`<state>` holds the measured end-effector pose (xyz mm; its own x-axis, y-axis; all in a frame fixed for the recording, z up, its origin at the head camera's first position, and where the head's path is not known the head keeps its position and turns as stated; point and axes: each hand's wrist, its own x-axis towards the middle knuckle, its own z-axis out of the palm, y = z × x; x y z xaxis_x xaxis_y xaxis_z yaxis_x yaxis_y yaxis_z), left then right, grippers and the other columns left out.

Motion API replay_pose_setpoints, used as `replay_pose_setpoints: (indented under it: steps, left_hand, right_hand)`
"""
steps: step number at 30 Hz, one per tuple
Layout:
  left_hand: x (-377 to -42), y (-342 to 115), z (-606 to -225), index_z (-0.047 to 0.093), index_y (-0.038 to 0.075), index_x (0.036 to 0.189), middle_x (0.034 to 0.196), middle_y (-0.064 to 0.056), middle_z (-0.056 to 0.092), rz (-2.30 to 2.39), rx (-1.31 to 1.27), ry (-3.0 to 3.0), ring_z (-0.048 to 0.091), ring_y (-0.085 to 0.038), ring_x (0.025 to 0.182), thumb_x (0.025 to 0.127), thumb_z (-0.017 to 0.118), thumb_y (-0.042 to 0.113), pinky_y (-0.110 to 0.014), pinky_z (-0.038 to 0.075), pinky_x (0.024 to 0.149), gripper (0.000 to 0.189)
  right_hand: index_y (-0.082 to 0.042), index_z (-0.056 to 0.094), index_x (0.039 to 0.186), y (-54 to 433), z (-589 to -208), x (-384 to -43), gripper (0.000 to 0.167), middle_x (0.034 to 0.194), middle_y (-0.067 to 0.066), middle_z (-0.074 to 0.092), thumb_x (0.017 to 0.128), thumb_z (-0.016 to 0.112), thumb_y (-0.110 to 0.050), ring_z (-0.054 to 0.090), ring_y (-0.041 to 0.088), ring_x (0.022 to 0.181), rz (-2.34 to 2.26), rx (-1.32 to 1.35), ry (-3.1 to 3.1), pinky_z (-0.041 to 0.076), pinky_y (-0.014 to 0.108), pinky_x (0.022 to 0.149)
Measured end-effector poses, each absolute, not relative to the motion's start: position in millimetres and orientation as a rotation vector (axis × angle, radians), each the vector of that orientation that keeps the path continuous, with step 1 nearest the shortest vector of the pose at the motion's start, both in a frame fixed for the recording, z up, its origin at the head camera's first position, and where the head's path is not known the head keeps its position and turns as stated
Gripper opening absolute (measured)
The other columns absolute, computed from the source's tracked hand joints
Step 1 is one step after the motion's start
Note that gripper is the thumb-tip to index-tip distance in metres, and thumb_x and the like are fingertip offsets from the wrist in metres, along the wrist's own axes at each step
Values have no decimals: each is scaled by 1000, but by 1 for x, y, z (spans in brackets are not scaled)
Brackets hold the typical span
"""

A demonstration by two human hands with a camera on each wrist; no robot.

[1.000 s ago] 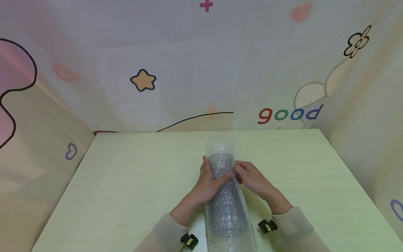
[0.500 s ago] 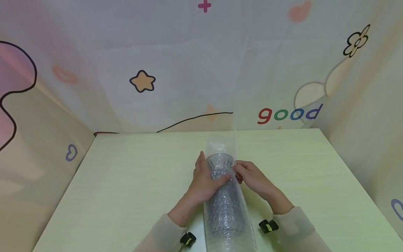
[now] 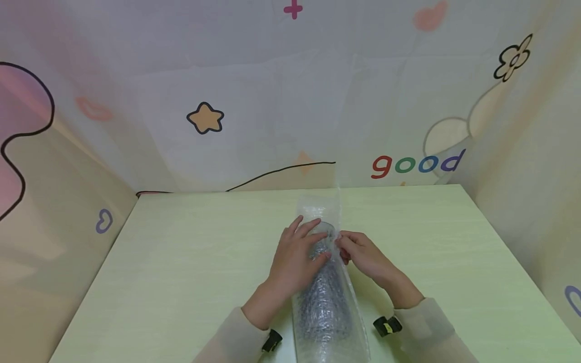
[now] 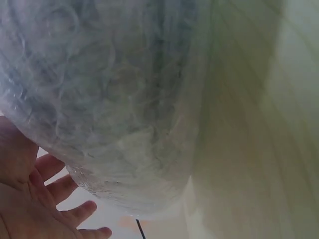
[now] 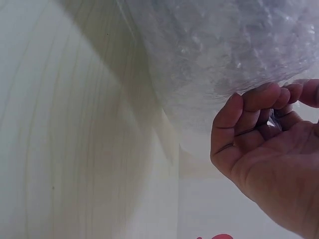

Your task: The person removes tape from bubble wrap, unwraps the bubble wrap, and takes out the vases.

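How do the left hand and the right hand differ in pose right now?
Fingers: the left hand has its fingers spread and fairly straight; the right hand has them curled in.
Contact: the left hand lies over the bubble wrap; the right hand pinches its edge.
Side: the left hand is on the bundle's left, the right hand on its right.
Shared: both are at the bundle's far half.

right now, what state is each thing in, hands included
Left hand, fingers spread, touching the bubble wrap near its far end
Right hand, fingers curled, pinching the wrap's right edge
Bubble wrap, around the object, extending past its far end
Wrapped object, covered; upright or lying, I cannot tell
Sleeves, reaching the wrists, hands bare
Backdrop, faintly creased
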<state>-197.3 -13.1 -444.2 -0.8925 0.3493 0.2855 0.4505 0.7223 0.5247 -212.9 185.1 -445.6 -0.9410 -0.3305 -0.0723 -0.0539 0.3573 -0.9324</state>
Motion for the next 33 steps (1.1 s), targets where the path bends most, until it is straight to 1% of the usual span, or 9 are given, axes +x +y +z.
replay_pose_setpoints:
  steps: [2, 4, 7, 9, 12, 16, 21, 27, 33]
  left_hand:
    - [-196, -12, -443, 75, 19, 129, 158, 2, 52, -850, -666, -2763, 32, -31, 156, 96, 74, 31, -53, 35, 122, 35]
    - [-195, -11, -442, 76, 19, 127, 157, 3, 53, -836, -678, -2766, 34, -29, 155, 97, 74, 30, -46, 44, 116, 32]
    - [-192, -11, -441, 78, 21, 123, 157, 6, 53, -848, -674, -2779, 34, -27, 155, 98, 73, 30, -43, 58, 98, 27]
    - [-191, -11, -441, 80, 23, 119, 155, 8, 55, -848, -674, -2784, 33, -25, 156, 98, 72, 29, -41, 62, 85, 23]
    - [-192, -11, -442, 83, 24, 112, 151, 10, 58, -831, -684, -2792, 31, -25, 157, 99, 71, 29, -39, 63, 75, 18]
    - [-192, -12, -442, 83, 23, 111, 149, 9, 61, -808, -710, -2801, 31, -26, 157, 100, 69, 29, -35, 63, 76, 19]
    - [-191, -12, -440, 82, 23, 113, 149, 8, 61, -771, -723, -2818, 30, -26, 158, 102, 67, 30, -32, 63, 73, 20]
    - [-191, -13, -437, 82, 23, 114, 150, 7, 60, -736, -735, -2839, 31, -28, 157, 103, 64, 30, -34, 63, 76, 22]
    - [-191, -15, -435, 81, 26, 116, 152, 11, 58, -719, -724, -2880, 30, -25, 158, 103, 62, 32, -39, 63, 74, 23]
  right_hand:
    - [2, 48, 80, 185, -446, -213, 34, 72, 1, 46, 108, 41, -17, 47, 14, 69, -1617, -341, 2370, 42, 34, 67]
    - [1, 49, 80, 185, -446, -213, 34, 72, 1, 47, 108, 40, -17, 48, 15, 69, -1615, -337, 2371, 42, 34, 66]
    - [1, 49, 80, 185, -446, -212, 34, 72, 1, 48, 107, 40, -17, 48, 15, 69, -1613, -331, 2370, 42, 34, 67]
    - [1, 48, 79, 185, -446, -212, 34, 72, 1, 48, 107, 40, -16, 48, 15, 69, -1613, -330, 2369, 42, 34, 67]
    - [2, 49, 79, 185, -445, -212, 34, 73, 2, 49, 107, 41, -16, 48, 15, 69, -1610, -331, 2375, 42, 33, 67]
    - [1, 49, 80, 186, -445, -212, 34, 73, 2, 49, 107, 41, -17, 49, 15, 70, -1604, -332, 2380, 42, 33, 67]
    - [3, 48, 81, 188, -444, -211, 34, 73, 2, 48, 107, 41, -17, 49, 16, 70, -1601, -328, 2380, 42, 34, 68]
    - [5, 48, 82, 189, -443, -211, 34, 72, 1, 47, 107, 41, -17, 48, 15, 70, -1606, -329, 2375, 42, 33, 68]
    - [4, 47, 81, 190, -442, -211, 33, 72, 1, 45, 107, 41, -16, 48, 15, 71, -1607, -326, 2375, 42, 34, 69]
